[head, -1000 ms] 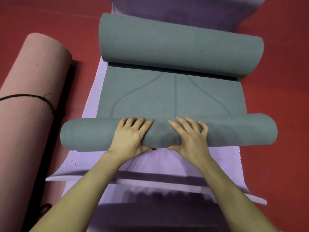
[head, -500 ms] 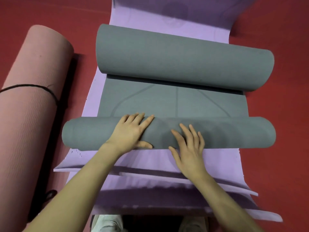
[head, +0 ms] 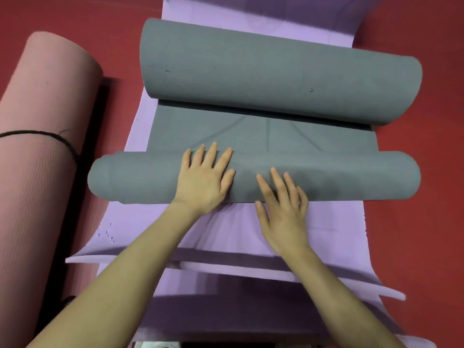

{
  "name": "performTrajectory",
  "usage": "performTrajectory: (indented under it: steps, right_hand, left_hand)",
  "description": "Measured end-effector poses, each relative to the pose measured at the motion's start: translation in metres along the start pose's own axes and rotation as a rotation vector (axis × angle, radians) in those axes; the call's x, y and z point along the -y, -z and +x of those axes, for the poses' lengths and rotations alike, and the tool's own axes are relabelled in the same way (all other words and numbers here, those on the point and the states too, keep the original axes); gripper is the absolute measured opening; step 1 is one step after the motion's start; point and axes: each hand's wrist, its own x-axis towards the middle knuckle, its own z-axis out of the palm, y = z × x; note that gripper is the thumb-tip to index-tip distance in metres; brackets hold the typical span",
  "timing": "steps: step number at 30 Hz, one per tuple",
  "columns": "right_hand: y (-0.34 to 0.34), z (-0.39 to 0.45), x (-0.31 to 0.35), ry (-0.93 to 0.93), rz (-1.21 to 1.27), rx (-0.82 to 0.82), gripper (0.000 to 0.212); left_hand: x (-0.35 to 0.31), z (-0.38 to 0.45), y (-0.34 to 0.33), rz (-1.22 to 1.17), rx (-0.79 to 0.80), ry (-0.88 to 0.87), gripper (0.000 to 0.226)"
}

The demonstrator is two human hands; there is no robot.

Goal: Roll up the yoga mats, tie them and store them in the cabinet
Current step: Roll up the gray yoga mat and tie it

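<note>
A grey yoga mat (head: pixel 326 139) lies across a purple mat (head: pixel 313 229) on the red floor. Its near end is rolled into a tight roll (head: pixel 140 177); its far end curls up in a bigger loose roll (head: pixel 276 69). My left hand (head: pixel 204 179) presses flat on top of the near roll with straight, spread fingers. My right hand (head: pixel 282 209) lies just right of it, fingers straight on the roll's near side, palm over the purple mat. A short flat stretch of grey mat shows between the two rolls.
At the left lies a rolled pink mat (head: pixel 37 151) tied round with a black cord (head: pixel 57 138). The purple mat's near end (head: pixel 251 270) folds in wavy layers below my forearms. Red floor (head: pixel 414 222) surrounds everything.
The near grey roll has moved away from me, shortening the flat stretch between the rolls. My right hand slid back to the roll's near side while my left stayed on top.
</note>
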Motion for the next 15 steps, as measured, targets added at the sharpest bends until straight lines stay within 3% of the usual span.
performTrajectory:
  steps: [2, 7, 12, 15]
  right_hand:
    - [-0.003, 0.007, -0.005, 0.000, -0.019, 0.035, 0.053]
    - [-0.007, 0.053, -0.015, 0.034, -0.052, 0.095, 0.083]
    - [-0.011, 0.075, -0.024, 0.098, -0.120, 0.138, 0.129]
    - [-0.015, 0.086, -0.027, 0.124, -0.142, 0.092, 0.128]
  left_hand:
    - [0.000, 0.013, 0.004, -0.029, 0.024, 0.019, 0.055]
    - [-0.011, -0.005, 0.000, -0.093, -0.161, -0.016, 0.060]
    - [0.010, 0.009, -0.005, 0.004, -0.075, -0.103, 0.108]
    - [0.019, 0.028, -0.003, 0.017, -0.045, -0.089, 0.121]
